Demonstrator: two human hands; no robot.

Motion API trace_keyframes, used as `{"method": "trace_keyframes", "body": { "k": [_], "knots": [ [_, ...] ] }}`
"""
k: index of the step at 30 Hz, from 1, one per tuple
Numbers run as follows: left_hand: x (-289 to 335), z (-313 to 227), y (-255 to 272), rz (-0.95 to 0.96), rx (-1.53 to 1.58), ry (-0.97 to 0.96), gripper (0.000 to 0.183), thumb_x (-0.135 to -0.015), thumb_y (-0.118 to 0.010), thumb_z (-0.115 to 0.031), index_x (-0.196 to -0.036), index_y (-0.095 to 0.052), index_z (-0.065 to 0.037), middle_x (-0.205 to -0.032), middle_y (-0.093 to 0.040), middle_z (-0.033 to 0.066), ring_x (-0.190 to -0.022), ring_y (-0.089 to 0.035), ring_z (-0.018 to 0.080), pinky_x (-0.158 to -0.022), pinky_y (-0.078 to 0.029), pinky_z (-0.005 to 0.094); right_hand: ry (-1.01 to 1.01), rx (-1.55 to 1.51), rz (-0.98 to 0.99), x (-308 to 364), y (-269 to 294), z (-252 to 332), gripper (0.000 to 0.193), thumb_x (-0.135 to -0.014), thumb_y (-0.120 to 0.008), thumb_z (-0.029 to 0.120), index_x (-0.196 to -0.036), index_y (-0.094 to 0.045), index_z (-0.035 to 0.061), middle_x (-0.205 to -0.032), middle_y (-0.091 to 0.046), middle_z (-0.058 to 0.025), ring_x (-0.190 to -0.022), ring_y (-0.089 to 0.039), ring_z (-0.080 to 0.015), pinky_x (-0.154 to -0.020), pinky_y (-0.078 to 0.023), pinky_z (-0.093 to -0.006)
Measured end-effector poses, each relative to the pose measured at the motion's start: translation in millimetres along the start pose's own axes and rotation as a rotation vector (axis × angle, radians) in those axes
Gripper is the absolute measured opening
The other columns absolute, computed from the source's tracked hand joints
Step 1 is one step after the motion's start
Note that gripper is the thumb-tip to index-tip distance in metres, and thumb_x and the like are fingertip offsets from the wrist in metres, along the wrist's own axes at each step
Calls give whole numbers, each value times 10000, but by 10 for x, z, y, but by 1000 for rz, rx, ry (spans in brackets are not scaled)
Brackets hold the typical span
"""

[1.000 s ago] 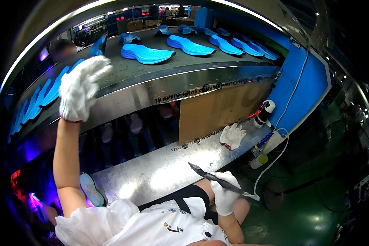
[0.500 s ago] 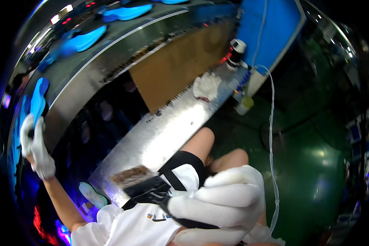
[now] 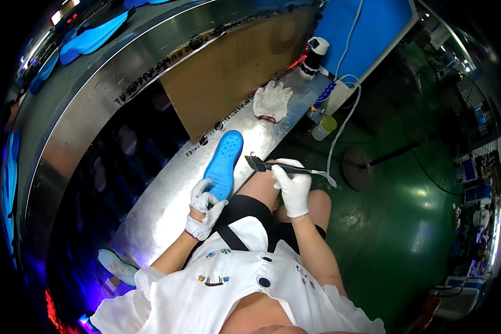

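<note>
My left hand (image 3: pixel 205 207), in a white knit glove, grips the near end of a blue shoe insole (image 3: pixel 226 158). The insole lies tilted over the metal bench, its dotted, ridged face turned up. To the right of it, my white-gloved right hand (image 3: pixel 294 186) is closed around the dark handle of a flat brush (image 3: pixel 256 163). The brush head points left at the insole and stands a little apart from it. Part of the handle is hidden behind my fingers, and its far end sticks out to the right.
A metal bench (image 3: pixel 161 206) bears a pair of white gloves (image 3: pixel 273 102) and a black-and-white device (image 3: pixel 316 53). Beside it stand a lidded jar (image 3: pixel 324 128) and a brown board (image 3: pixel 222 78). More blue insoles (image 3: pixel 94 39) lie on the conveyor. A pale insole (image 3: pixel 117 267) is at lower left.
My left hand has come back from the conveyor to the bench with a blue insole. My right hand has moved down and forward, away from the camera, with the brush.
</note>
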State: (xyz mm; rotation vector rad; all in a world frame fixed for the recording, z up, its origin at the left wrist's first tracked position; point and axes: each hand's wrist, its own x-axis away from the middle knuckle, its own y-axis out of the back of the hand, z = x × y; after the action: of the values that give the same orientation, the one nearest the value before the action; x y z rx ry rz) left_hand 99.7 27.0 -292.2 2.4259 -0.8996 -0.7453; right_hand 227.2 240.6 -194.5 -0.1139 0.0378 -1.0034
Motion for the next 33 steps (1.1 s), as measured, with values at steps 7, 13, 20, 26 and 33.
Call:
{"method": "trace_keyframes", "body": {
  "k": [7,13,20,26,33],
  "knots": [
    [-568,55,47,85,1492,663,812,-956,-374,-652,-1460,-401,-17,-1384,-536,210,-1227,-549,352,-1022,-460,413,152,529,139,-645,-659,-322,239,-836,-703,283,-857,-725,45,-736,-696,-146,-675,-694,-279,-645,-527,-368],
    [-853,117,-407,78,1930,998,858,-948,-199,-762,-1335,-534,-74,-1202,-632,188,-1054,-635,361,-823,-558,459,462,812,250,-383,-897,-521,193,-854,-692,277,-939,-667,106,-785,-686,-133,-741,-679,-325,-717,-543,-425],
    [-886,-414,-83,213,1754,1147,766,-967,-272,-706,-1281,-583,-80,-944,-701,131,-761,-677,305,-572,-540,500,529,642,179,-213,-563,221,194,-805,-760,87,-979,-701,25,-857,-685,-144,-759,-689,-271,-697,-548,-339],
    [-881,-352,-385,228,2259,478,886,-924,-411,-727,-1437,-419,-5,-1304,-576,243,-1175,-588,375,-1016,-493,495,729,492,496,-68,-640,438,202,-771,-788,65,-958,-713,48,-866,-701,-97,-736,-689,-219,-668,-537,-315],
    [-1033,-518,-311,374,2159,522,996,-850,-425,-822,-1406,-458,4,-1222,-625,265,-1027,-656,413,-908,-547,496,822,647,496,68,-564,513,214,-782,-783,65,-985,-716,49,-939,-720,-136,-748,-699,-281,-683,-560,-339]
  ]
}}
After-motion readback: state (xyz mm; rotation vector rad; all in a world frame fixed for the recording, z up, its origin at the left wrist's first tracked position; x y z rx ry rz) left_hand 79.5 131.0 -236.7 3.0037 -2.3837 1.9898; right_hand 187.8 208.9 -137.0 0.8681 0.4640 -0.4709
